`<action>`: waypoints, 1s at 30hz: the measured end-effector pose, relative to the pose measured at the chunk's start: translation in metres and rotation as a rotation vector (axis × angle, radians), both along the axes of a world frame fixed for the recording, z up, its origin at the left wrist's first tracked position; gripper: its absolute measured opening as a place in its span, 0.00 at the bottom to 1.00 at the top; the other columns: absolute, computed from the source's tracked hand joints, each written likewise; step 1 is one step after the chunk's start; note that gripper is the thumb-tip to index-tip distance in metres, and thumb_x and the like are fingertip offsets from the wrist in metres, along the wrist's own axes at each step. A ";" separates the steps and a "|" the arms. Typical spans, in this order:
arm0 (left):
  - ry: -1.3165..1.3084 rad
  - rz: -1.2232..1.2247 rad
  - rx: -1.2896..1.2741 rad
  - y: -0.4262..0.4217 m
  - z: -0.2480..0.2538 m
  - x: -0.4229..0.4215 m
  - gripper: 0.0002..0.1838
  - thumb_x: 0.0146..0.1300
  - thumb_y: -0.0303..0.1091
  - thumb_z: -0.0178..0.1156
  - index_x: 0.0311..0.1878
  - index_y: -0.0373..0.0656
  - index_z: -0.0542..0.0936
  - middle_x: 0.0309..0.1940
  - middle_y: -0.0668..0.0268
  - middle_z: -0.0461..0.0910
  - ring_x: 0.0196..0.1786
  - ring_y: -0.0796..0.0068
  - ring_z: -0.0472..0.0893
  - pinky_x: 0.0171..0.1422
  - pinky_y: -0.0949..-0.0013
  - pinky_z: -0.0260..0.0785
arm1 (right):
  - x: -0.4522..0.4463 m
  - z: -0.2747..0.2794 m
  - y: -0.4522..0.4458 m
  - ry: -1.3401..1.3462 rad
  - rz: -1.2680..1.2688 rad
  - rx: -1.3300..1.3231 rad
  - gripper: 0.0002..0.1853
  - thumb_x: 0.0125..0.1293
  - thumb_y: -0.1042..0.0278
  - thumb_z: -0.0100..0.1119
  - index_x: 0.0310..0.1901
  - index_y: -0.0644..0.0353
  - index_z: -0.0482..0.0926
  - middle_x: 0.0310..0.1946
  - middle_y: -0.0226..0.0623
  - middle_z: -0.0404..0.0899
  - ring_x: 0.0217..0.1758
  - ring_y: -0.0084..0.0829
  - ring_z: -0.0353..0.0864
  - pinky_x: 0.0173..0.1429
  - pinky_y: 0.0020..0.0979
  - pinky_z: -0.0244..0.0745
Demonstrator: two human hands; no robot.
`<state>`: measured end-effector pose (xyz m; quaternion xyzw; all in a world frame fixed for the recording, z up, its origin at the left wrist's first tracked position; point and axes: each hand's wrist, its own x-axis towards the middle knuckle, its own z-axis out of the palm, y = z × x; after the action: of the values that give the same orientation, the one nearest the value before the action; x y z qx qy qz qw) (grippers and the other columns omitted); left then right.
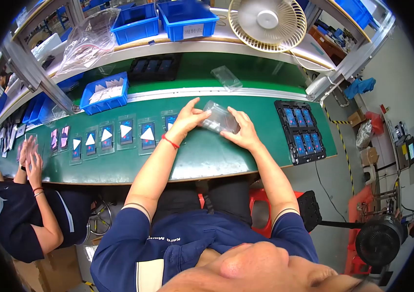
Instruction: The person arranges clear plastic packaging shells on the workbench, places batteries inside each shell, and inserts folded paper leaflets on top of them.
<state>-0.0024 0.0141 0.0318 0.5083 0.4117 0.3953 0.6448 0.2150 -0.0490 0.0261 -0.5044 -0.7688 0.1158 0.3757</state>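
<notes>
My left hand [190, 119] grips the left edge of a clear plastic tray [220, 119] above the green bench. On the opposite edge, my right hand [242, 130] holds the same tray with thumb and fingers. Whether it is a single tray or a stack I cannot tell. Left of my left hand lies a row of clear trays with dark blue phone-like devices; one device [147, 136] bears a white triangular piece. A similar device [170, 121] is partly hidden behind my left forearm. To my right, a black tray [295, 152] carries several blue-screened devices.
Another clear tray [226, 78] lies farther back. A blue bin [90, 104] with white pieces stands left, near a dark tray [141, 73]. Blue bins [187, 29] and a fan [268, 24] are on the shelf. A co-worker's hands [32, 163] hold something clear at left.
</notes>
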 end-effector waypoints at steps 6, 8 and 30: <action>0.376 0.315 0.463 -0.003 -0.021 0.007 0.35 0.48 0.37 0.70 0.61 0.42 0.68 0.51 0.52 0.72 0.50 0.58 0.75 0.54 0.62 0.70 | -0.040 -0.006 0.068 -0.036 -0.419 -0.031 0.43 0.44 0.50 0.71 0.61 0.62 0.67 0.51 0.47 0.72 0.56 0.46 0.69 0.60 0.40 0.67; 0.328 0.291 0.487 -0.005 -0.027 0.009 0.32 0.48 0.36 0.69 0.58 0.42 0.71 0.48 0.54 0.73 0.48 0.60 0.75 0.53 0.63 0.70 | -0.056 -0.015 0.094 -0.040 -0.477 0.066 0.43 0.45 0.48 0.69 0.62 0.62 0.66 0.51 0.49 0.71 0.57 0.48 0.68 0.61 0.42 0.65; 0.224 0.175 0.379 -0.011 -0.023 0.012 0.09 0.57 0.29 0.63 0.39 0.36 0.81 0.33 0.61 0.84 0.34 0.76 0.81 0.41 0.72 0.74 | -0.059 -0.025 0.129 0.201 -0.498 0.241 0.38 0.49 0.52 0.70 0.58 0.62 0.66 0.49 0.49 0.67 0.54 0.49 0.68 0.58 0.44 0.66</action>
<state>0.0093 0.0033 0.0088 0.6235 0.4415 0.4612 0.4513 0.1563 0.0795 0.0015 -0.6152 -0.5885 -0.0229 0.5240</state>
